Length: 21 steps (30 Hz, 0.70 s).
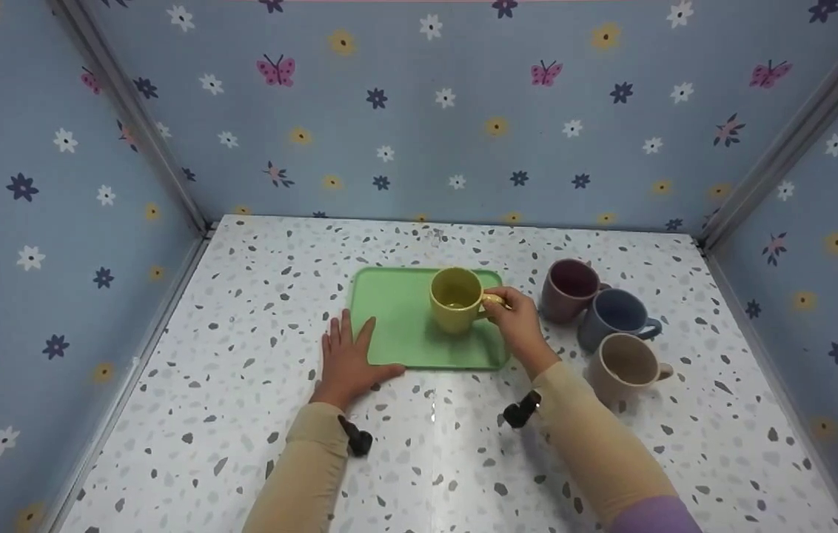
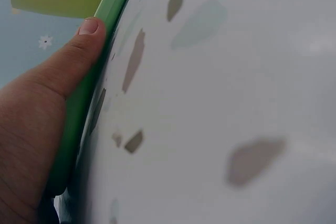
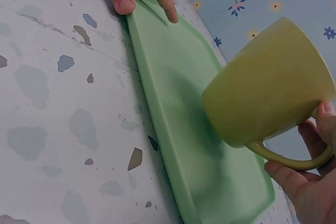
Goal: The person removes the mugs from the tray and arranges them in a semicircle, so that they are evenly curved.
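Observation:
My right hand (image 1: 519, 322) pinches the handle of a yellow mug (image 1: 454, 302), also seen in the right wrist view, where the mug (image 3: 268, 87) is held over the green tray (image 3: 168, 93) with its shadow below. Whether its base touches the tray cannot be told for sure. At the tray's (image 1: 397, 348) near left corner rests my left hand (image 1: 349, 364), fingers spread and straight, thumb along the front rim. The left wrist view shows that thumb (image 2: 68, 61) against the green rim (image 2: 113, 9).
Right of the tray stand a maroon mug (image 1: 568, 292), a blue-grey mug (image 1: 617, 320) and a beige mug (image 1: 622, 370), close together, near my right forearm. The speckled white table (image 1: 256, 296) is walled by flowered blue panels (image 1: 419, 111) on three sides.

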Available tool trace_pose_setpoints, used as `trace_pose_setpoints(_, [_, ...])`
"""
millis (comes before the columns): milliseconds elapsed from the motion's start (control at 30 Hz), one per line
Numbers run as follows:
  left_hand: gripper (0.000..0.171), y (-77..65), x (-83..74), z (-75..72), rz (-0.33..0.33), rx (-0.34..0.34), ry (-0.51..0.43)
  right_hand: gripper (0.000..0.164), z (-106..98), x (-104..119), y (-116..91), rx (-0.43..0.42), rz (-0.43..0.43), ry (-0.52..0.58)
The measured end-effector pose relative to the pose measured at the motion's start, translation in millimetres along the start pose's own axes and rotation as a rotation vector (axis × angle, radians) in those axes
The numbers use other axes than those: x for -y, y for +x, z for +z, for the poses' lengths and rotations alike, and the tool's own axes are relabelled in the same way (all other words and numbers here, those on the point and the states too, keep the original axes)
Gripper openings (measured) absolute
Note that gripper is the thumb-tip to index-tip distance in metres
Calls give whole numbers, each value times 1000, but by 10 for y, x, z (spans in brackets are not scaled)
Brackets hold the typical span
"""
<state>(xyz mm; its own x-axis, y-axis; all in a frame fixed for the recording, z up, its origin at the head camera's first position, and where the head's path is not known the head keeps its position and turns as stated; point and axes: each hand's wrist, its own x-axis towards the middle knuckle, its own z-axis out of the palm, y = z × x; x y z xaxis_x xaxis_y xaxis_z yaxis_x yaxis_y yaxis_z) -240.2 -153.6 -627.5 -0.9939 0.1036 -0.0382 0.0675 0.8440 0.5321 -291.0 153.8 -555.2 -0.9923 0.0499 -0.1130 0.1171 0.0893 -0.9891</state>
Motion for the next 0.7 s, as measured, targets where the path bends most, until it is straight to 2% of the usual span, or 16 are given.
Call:
trace_pose_setpoints(167, [124, 14, 17, 6, -2, 0, 0, 21, -58, 32, -71, -16, 7, 9])
trace_pose_setpoints(367, [125, 24, 21, 19, 4, 1, 10, 20, -138, 75, -189, -50, -13, 32])
trace_pose_setpoints(567, [126, 22, 26, 18, 1, 2, 7, 19, -231, 115, -328, -49, -39, 72])
trace_pose_setpoints(700, [125, 16, 26, 19, -3, -2, 4, 19, -283, 124, -403, -61, -51, 50])
